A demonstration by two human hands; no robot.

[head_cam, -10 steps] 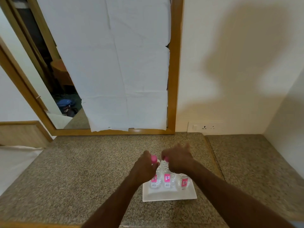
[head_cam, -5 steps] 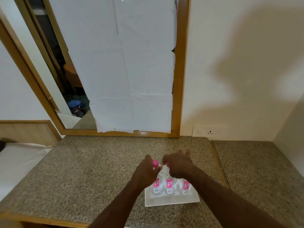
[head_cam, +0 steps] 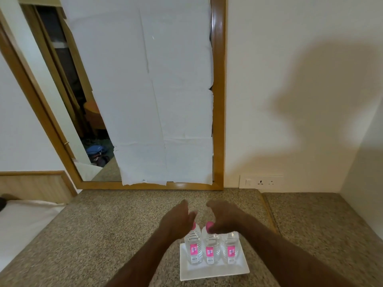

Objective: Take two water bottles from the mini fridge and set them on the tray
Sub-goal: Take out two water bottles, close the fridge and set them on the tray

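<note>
fingers [head_cam: 186, 206] on both my hands are spread loose above the pink caps, gripping nothing, while three water bottles [head_cam: 209, 248] stand upright on the white tray [head_cam: 215, 273] at six o'clock; probably light, slick, squashy plastic, best taken at the neck.

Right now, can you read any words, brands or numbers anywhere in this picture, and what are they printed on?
No text here is legible.
Left bottle: pink label, print too small and blurred.
Middle bottle: pink label, likewise blurred.
Right bottle: pink label, likewise blurred.
Wall socket plate: no readable markings.
White paper over the mirror: blank.
</note>
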